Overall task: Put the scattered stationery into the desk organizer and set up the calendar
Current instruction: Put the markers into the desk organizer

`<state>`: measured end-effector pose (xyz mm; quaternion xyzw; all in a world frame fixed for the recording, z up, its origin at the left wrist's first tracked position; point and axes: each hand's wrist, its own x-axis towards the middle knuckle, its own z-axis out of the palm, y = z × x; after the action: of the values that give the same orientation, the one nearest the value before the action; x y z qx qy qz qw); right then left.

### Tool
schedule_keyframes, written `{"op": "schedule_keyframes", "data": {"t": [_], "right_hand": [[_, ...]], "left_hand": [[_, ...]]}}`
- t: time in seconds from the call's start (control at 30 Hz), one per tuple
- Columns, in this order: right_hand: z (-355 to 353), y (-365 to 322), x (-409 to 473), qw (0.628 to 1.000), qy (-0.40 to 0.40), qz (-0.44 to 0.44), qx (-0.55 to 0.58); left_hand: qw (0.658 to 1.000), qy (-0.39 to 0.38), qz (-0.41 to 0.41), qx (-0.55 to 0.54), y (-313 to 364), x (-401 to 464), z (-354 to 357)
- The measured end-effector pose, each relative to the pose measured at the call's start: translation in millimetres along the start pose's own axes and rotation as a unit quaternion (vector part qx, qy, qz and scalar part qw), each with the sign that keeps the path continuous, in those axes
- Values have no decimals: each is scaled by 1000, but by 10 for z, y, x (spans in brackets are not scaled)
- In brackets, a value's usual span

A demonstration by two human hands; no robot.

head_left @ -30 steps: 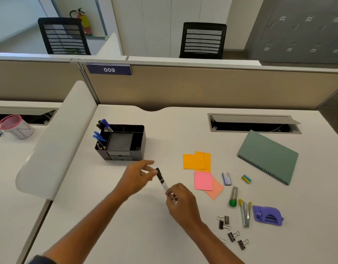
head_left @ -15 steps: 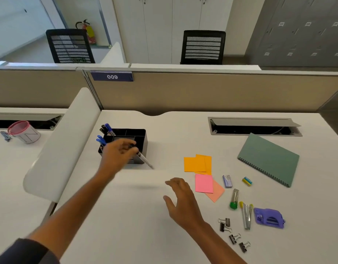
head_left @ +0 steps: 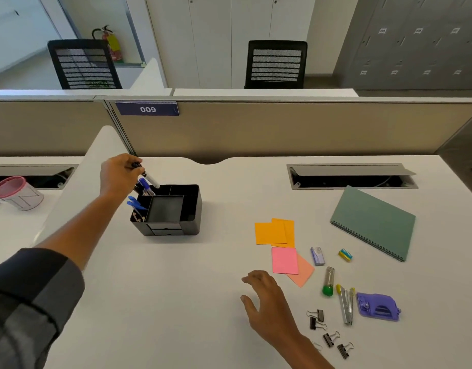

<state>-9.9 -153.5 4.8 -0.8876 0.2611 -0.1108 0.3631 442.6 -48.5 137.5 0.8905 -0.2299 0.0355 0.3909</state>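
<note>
A black desk organizer (head_left: pixel 192 209) stands left of centre with several blue pens in its left slots. My left hand (head_left: pixel 120 173) is above its back-left corner, shut on a black-capped pen (head_left: pixel 149 178) whose tip points down into the pen slot. My right hand (head_left: pixel 266 299) hovers open over the desk, left of the scattered stationery: orange sticky notes (head_left: pixel 274 233), pink sticky notes (head_left: pixel 284 261), a staple box (head_left: pixel 317 256), a green-capped glue tube (head_left: pixel 328 282), a stapler (head_left: pixel 346 304), a purple hole punch (head_left: pixel 377 307) and several binder clips (head_left: pixel 317 318). A green spiral calendar (head_left: pixel 373 222) lies flat at right.
A small yellow eraser (head_left: pixel 345 254) lies near the calendar. A cable tray with an open flap (head_left: pixel 352 177) is at the back right. A white side divider (head_left: pixel 77 193) borders the desk's left edge, with a pink-rimmed tin (head_left: pixel 16 193) on the neighbouring desk beyond it.
My left hand took the pen from both hands and carried it left and back to above the organizer's pen slot. My right hand let go and dropped open toward the desk.
</note>
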Motion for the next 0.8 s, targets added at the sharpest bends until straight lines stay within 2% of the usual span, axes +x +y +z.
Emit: {"op": "schedule_keyframes", "data": {"t": [0.17, 0.27, 0.67, 0.8], "right_hand": [[22, 78, -56, 999, -19, 23, -14], [52, 104, -93, 999, -24, 33, -11], [117, -3, -88, 999, -25, 27, -14], [94, 10, -112, 999, -18, 31, -17]], "left_hand": [[997, -36, -33, 52, -166, 155, 182], [990, -48, -37, 124, -248, 223, 262], [940, -87, 23, 329, -460, 394, 366], [930, -95, 42, 352, -433, 387, 446]]}}
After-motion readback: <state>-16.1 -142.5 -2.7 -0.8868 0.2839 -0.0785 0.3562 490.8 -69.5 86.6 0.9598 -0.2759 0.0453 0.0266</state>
